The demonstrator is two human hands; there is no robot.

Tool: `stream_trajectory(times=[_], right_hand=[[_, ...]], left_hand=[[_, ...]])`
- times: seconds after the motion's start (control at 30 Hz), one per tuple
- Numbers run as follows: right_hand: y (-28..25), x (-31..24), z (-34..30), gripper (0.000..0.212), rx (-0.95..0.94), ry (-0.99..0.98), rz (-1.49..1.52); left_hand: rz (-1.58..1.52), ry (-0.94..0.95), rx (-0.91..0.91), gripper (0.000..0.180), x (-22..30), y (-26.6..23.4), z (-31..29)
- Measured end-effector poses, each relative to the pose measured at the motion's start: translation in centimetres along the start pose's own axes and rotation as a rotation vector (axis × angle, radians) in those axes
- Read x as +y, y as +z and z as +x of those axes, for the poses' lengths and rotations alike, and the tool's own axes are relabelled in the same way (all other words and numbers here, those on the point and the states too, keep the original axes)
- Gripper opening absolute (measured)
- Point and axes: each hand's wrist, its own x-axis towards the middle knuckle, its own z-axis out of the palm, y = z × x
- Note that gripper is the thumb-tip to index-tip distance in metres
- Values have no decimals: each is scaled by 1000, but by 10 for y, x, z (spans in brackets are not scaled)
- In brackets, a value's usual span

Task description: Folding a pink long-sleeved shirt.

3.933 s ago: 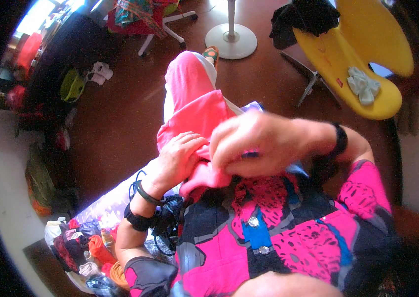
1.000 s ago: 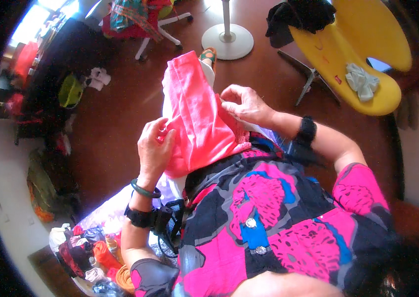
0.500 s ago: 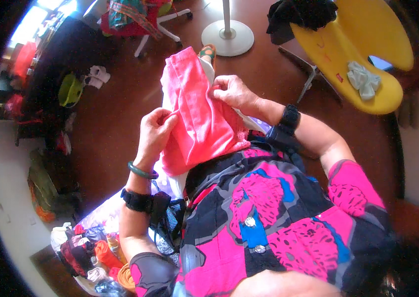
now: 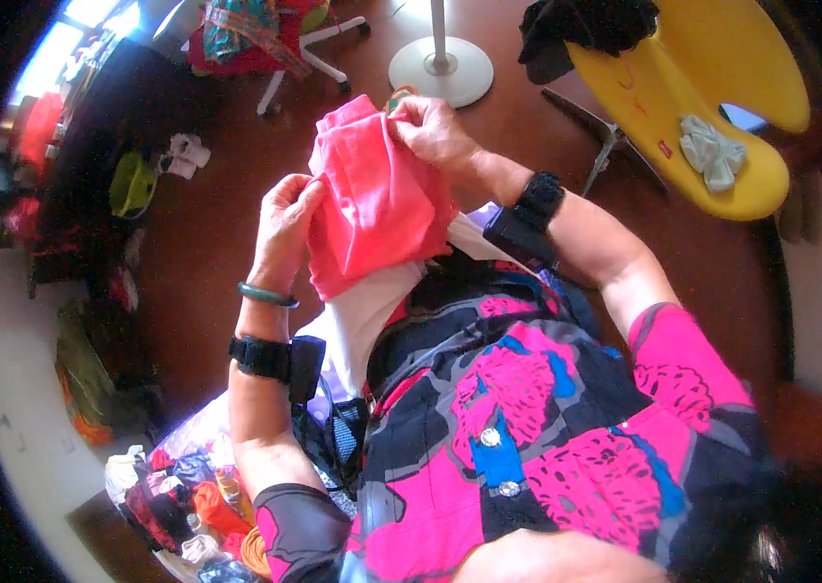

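Note:
A pink cloth garment (image 4: pixel 377 199) hangs between my two hands above my lap, its folds sagging in the middle. My left hand (image 4: pixel 286 209) pinches its left edge between thumb and fingers. On the upper right edge, my right hand (image 4: pixel 430 134) grips the fabric with bent fingers. What kind of garment it is I cannot make out. Below it shows the white cloth over my leg (image 4: pixel 362 316). A green bangle (image 4: pixel 268 295) circles my left wrist, and black straps with small boxes sit on both forearms.
Folded and rolled clothes (image 4: pixel 187 510) lie in a pile at the lower left. A yellow chair (image 4: pixel 722 87) with a pale crumpled cloth (image 4: pixel 712 154) stands at the right. Ahead are a round white stand base (image 4: pixel 442 73) and a wheeled chair (image 4: pixel 318 44). A green basin (image 4: pixel 133 183) sits at the left.
Both hands have moved up and away from my body, lifting the pink garment off my lap. Its lower edge has drawn up, baring more of the white cloth beneath.

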Motion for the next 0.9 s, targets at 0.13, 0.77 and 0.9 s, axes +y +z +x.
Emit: stream_trajectory(times=[0.13,0.77,0.9], right_hand=[[0,-45,7,12,9,-31,-55],[-6,-11,8,10,-52,28,-114],[-6,-9,12,10,-80,11,-179]], left_hand=[[-11,32,-61,16,8,-14,4],[568,357,99,25,-16,0,-111],[714,471,17,17,-16,-5,-117]])
